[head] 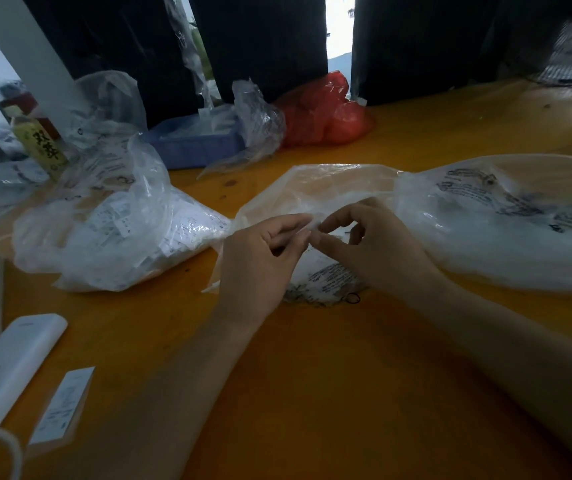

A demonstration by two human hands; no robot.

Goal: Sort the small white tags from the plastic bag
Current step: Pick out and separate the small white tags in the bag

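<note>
I see a small white tag [312,226] pinched between both hands, left hand [260,258] and right hand [364,244] gripping it over the flat bag [312,188], likely to separate it, the full bag [121,237] of tags waiting just left.

We reckon this is a small packing or sorting workroom, not a home. The orange worktable [312,393] is piled with clear plastic bags [104,230] stuffed with printed tags, plus a blue tray [194,147] and a red bag [326,116]. Dark curtains [260,39] hang behind, though that part's blurry.
</note>
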